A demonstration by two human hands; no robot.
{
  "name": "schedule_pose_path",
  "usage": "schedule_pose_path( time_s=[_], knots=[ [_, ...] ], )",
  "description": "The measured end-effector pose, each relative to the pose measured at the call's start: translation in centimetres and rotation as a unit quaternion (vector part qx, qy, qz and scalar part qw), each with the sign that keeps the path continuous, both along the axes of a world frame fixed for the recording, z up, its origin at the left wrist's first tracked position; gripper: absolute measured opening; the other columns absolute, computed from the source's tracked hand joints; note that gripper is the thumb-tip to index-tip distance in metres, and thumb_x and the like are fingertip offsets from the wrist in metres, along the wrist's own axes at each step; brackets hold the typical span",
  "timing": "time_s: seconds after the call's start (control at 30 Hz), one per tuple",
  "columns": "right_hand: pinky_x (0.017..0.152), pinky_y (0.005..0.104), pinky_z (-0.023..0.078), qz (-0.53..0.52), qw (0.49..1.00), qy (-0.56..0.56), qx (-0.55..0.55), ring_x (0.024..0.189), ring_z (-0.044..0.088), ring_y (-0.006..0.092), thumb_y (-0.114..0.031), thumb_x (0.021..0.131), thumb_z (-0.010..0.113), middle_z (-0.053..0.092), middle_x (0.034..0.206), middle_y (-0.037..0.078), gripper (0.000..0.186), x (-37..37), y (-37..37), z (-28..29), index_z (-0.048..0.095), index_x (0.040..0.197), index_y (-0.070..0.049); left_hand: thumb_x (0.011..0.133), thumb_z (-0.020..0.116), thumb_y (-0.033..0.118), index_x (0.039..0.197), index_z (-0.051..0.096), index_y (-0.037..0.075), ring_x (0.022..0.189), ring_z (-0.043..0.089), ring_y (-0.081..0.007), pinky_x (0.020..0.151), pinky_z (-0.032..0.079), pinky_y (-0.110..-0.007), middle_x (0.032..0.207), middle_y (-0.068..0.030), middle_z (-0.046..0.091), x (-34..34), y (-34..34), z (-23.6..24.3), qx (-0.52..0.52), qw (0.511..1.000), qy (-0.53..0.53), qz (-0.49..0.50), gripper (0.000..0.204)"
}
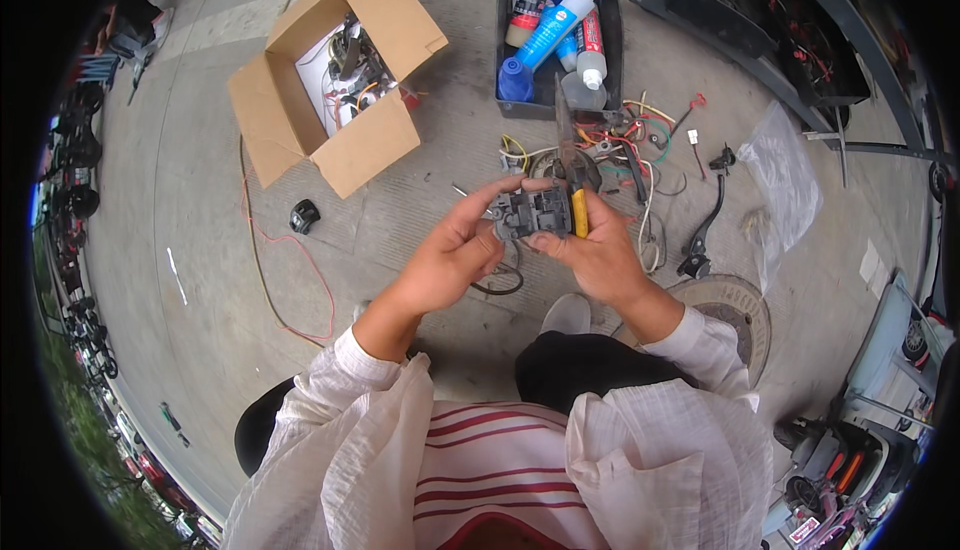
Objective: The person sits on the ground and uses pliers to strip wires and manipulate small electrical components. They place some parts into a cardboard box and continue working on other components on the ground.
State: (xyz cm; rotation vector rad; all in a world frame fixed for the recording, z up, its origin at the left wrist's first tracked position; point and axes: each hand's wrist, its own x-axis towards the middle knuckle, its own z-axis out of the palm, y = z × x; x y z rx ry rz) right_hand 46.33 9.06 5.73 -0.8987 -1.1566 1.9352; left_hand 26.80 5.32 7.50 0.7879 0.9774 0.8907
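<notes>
Over the concrete floor [225, 350], between the person's two hands, sits a black part [530, 212] with an uneven, hollowed face. The left hand [450, 255] grasps its left end, thumb below and forefinger along the top. The right hand [605, 255] pinches the other end and also holds a tool [579, 214], its yellow handle against the part and its dark blade pointing away from the person.

Just beyond the hands lies a tangle of wires [640, 140], next to a black tray [545, 111] of bottles [556, 30]. To the left stands an open carton [368, 155] with loose parts [352, 65] inside; a dark cap [304, 215] lies near it. Rightward are a black lever [712, 220], a clear bag [785, 190] and a round cover [735, 305] set in the floor.
</notes>
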Motion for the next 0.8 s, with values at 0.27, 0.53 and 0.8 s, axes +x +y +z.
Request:
schedule_pose_path(
  time_s=[0.27, 0.53, 0.8],
  knots=[
    [0.091, 0.0257, 0.046, -0.007, 0.999, 0.028, -0.042, 0.102, 0.057, 0.0087, -0.005, 0.086, 0.070, 0.063, 0.113, 0.004, 0.051, 0.0, -0.2, -1.0, 0.048, 0.132, -0.001, 0.100, 0.046, 0.011, 0.132, 0.046, 0.006, 0.055, 0.036, -0.0022, 0.048, 0.029, -0.019, 0.074, 0.0049, 0.048, -0.8, -0.2, -0.2, -0.070, 0.996, -0.022, -0.042, 0.033],
    [0.082, 0.0249, 0.048, -0.034, 0.993, 0.061, -0.090, 0.090, 0.058, 0.0083, -0.005, 0.085, 0.071, 0.063, 0.101, 0.001, 0.042, 0.0, 0.0, -1.2, 0.054, 0.124, -0.001, 0.097, 0.056, 0.016, 0.103, 0.060, 0.001, 0.067, 0.043, -0.0037, 0.057, 0.036, -0.021, 0.077, 0.0030, 0.052, -0.4, -0.2, -1.5, 0.043, 0.983, 0.165, -0.073, 0.016],
    [0.054, 0.0218, 0.033, -0.036, 0.960, 0.084, -0.264, 0.060, 0.037, 0.0046, -0.033, 0.093, 0.064, 0.045, 0.071, -0.005, 0.024, 0.1, 0.1, -2.1, 0.057, 0.091, -0.009, 0.101, 0.047, 0.025, 0.103, 0.060, 0.004, 0.059, 0.035, -0.0040, 0.049, 0.026, -0.019, 0.071, 0.0053, 0.043, 0.2, 0.1, -1.0, -0.133, 0.990, -0.018, -0.046, 0.025]
  ],
)
